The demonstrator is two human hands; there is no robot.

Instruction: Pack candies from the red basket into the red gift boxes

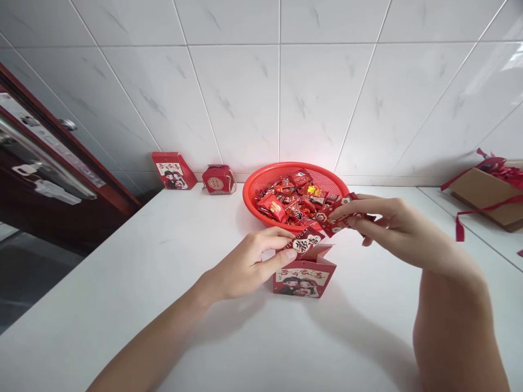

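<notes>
A red paper box (304,279) printed with a cartoon couple stands open-topped on the white table. Just above its opening, my left hand (261,258) pinches a dark red candy packet (304,245) with a white label. To the right and slightly higher, my right hand (382,223) is closed on red patterned packets (337,215); how many is unclear. Behind the box sits a red plastic basket (254,182) holding several red wrapped candies (288,198). The right hand's packets overlap the basket's front right rim.
Against the tiled wall stand a red closed box (174,171) and a small red box with string handles (218,181). At the far right, a brown cardboard box (486,196) holds dark red ribbons (496,166). A dark door with keys (51,188) is at the left.
</notes>
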